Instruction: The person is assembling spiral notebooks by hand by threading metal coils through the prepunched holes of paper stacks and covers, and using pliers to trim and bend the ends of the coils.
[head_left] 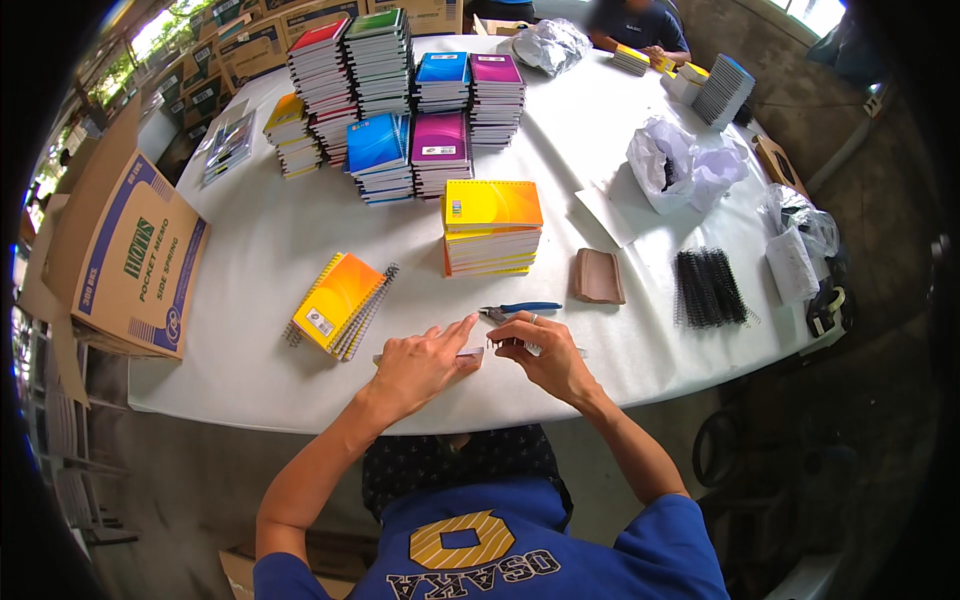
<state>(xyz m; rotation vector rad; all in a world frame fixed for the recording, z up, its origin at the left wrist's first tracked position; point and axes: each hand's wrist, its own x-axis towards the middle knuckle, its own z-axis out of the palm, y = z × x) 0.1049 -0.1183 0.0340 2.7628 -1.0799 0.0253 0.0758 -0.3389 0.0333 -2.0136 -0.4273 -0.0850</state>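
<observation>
Near the table's front edge, my left hand (422,368) is closed over a thin notebook (470,357), which it mostly covers; its index finger stretches forward. My right hand (550,358), just beside it, pinches a dark spiral binding coil (507,342) at the notebook's right end. Fingers partly hide the coil, so I cannot tell whether it is threaded. Just beyond my fingertips lie blue-handled cutting pliers (528,307). A small pile of yellow-orange spiral notebooks (340,300) is left of my hands, and a taller yellow stack (492,210) stands ahead.
Tall notebook stacks (380,60) rise at the back left. An open cardboard box (140,255) stands at the left edge. To the right are a brown block (598,276), loose black coils (710,288) and a white plastic bag (660,165). Another person (640,30) sits across the table.
</observation>
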